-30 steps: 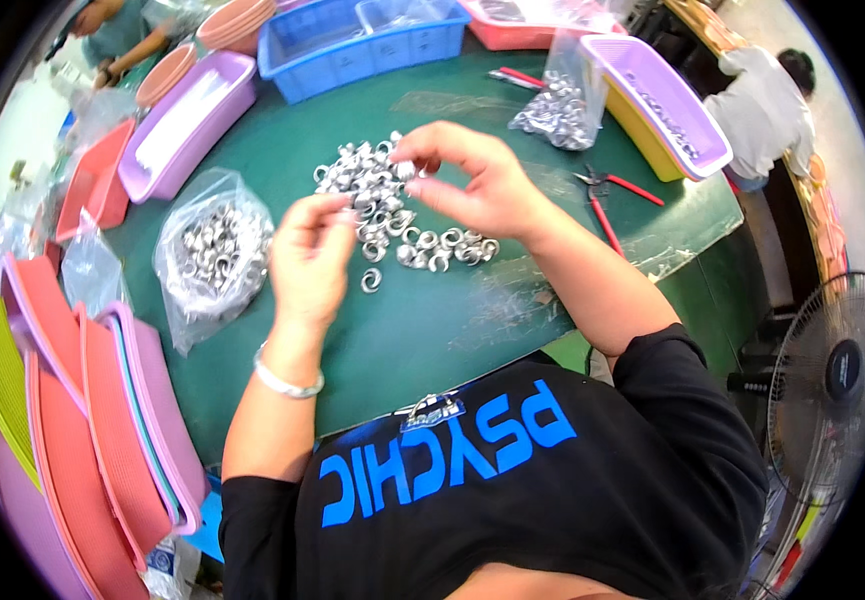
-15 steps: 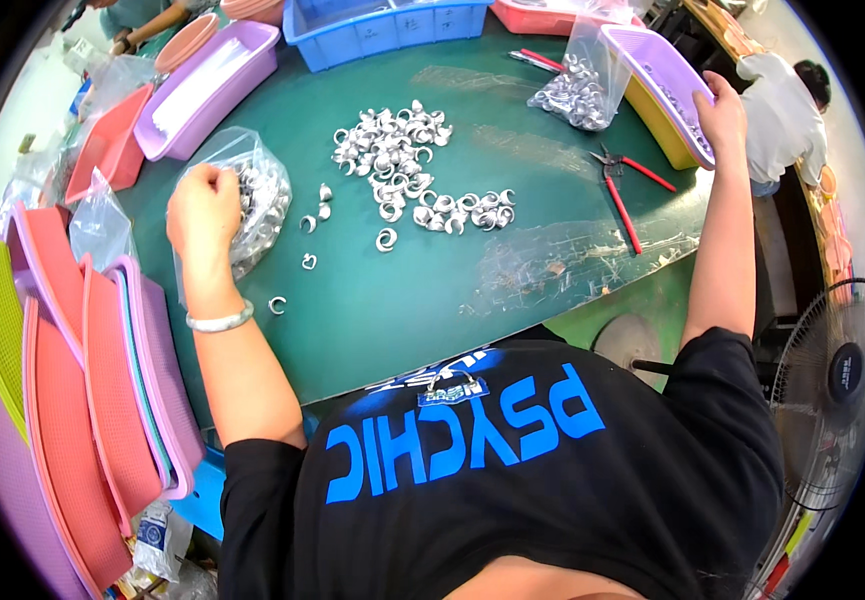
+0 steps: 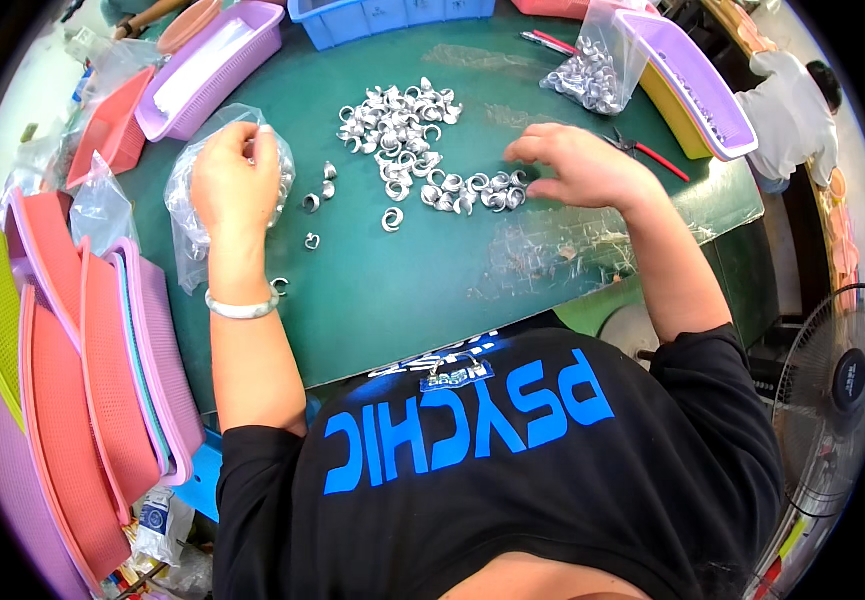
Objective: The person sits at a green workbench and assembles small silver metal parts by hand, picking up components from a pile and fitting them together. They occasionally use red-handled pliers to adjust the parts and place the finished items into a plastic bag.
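Observation:
Over a clear plastic bag of silver-coloured rings, my left hand is closed, thumb against curled fingers. Whatever it pinches, if anything, is too small or hidden to name. My right hand hovers open at the right end of a loose pile of rings, thumb and fingers apart, nothing visible in it. A few single rings and a heart-shaped ring lie between the bag and the pile. Partly behind my right hand are red-handled pliers.
A second bag of rings lies near a purple basket at the far right. A blue bin stands at the back, another purple basket at the back left. Stacked baskets line the left side. A fan stands at right.
My right hand has left the purple basket and come left to the ring pile, opening out. My left hand has shifted slightly right and up over its bag. The purple basket sits farther right.

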Motion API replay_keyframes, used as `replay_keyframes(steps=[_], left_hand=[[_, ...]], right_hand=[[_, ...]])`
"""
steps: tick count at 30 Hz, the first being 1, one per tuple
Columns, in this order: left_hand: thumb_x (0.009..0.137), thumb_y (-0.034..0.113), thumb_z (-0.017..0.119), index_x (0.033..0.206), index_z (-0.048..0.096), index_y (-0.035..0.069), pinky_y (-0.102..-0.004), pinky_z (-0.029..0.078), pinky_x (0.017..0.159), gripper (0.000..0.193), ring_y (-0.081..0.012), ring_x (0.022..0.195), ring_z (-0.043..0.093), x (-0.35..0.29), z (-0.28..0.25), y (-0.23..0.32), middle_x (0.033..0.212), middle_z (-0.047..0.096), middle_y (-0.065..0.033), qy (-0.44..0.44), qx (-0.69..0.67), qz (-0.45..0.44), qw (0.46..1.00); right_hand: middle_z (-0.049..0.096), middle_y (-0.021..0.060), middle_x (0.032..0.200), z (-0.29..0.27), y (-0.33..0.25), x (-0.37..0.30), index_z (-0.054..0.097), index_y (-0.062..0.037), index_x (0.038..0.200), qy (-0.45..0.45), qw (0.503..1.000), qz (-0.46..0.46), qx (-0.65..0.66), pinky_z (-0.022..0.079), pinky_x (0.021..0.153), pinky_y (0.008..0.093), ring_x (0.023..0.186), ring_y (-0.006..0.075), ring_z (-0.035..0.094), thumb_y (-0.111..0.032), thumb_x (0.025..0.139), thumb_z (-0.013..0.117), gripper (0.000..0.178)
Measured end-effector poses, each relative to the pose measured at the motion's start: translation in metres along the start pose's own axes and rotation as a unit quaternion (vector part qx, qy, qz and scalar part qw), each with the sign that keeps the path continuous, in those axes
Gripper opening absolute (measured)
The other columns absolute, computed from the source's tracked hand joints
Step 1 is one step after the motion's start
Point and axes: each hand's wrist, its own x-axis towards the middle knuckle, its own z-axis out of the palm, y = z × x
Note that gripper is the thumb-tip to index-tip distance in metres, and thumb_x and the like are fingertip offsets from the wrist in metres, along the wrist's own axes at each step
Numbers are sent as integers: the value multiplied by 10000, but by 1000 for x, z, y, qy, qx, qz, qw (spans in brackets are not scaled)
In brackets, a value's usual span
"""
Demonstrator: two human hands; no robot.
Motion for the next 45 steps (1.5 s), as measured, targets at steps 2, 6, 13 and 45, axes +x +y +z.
replay_keyframes(steps=[2, 6, 13, 45], left_hand=[[765, 187, 595, 769, 626, 42, -338, 445, 593, 148, -230, 631, 567, -6, 5, 14, 674, 588, -80, 1, -25, 24, 999], [771, 144, 618, 814, 633, 27, -267, 439, 563, 125, -154, 589, 553, -19, 19, 30, 677, 583, -72, -31, -60, 113, 991], [792, 91, 607, 845, 630, 9, -208, 415, 558, 100, -62, 632, 515, -49, 36, 57, 729, 587, -13, -212, -276, 41, 937], [837, 54, 565, 1071, 578, -1, -237, 466, 704, 241, -120, 816, 582, -53, 43, 57, 913, 620, -59, -247, -623, -169, 722]], right_hand=[[558, 113, 878, 4, -4, 0, 592, -51, 931, -35, 998, 35, 38, 438, 755, 376, 865, 302, 545, -78, 697, 648, 242], [559, 115, 878, 6, 0, -1, 580, -36, 903, -39, 995, 54, 74, 436, 744, 373, 845, 303, 543, -49, 691, 630, 218], [500, 62, 780, 14, -11, 20, 557, -20, 902, 138, 967, -5, 214, 447, 586, 275, 670, 157, 515, -11, 679, 630, 235], [611, 99, 888, 50, -52, 71, 526, 39, 1044, 153, 708, 52, 688, 493, 657, 240, 749, 130, 595, -24, 799, 604, 265]])
